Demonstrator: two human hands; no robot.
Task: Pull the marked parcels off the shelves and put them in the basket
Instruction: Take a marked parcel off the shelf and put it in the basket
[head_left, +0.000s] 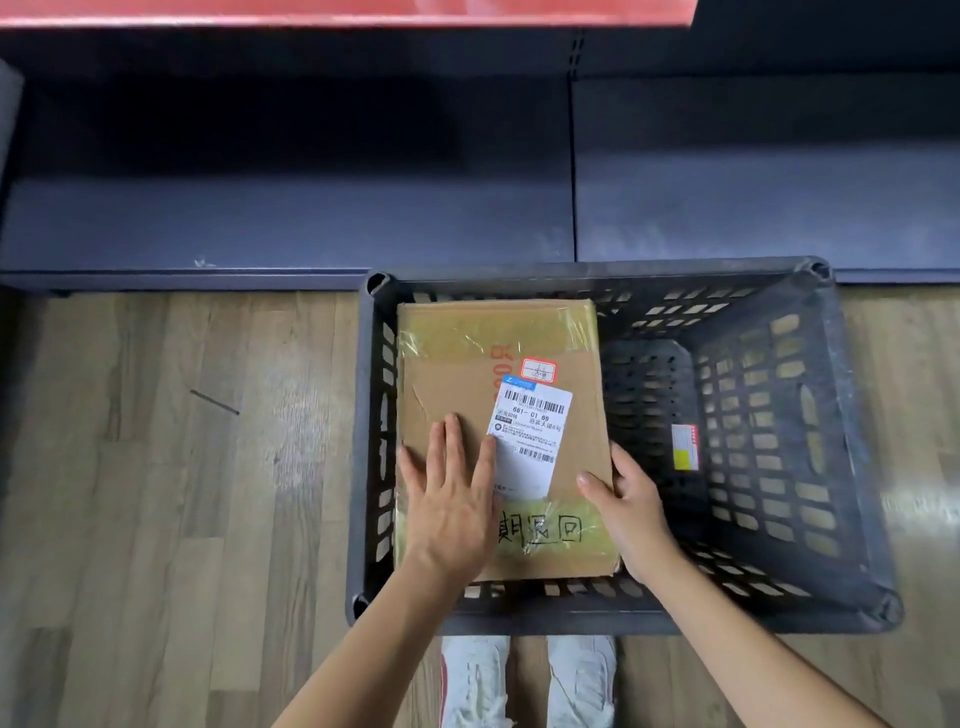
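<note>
Pressing flat-fingered left hand (451, 499) on parcel (467, 374) in basket (779, 618); right hand (631, 501) grips parcel's right edge.

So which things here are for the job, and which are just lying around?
For the job: box, basket, shelf, left hand flat on the box, right hand gripping its edge.
Just lying around: stick on the floor, shoes.

Bare forearms, no sleeves showing; light grey-white shoes (527, 680) with a red edge below.
</note>
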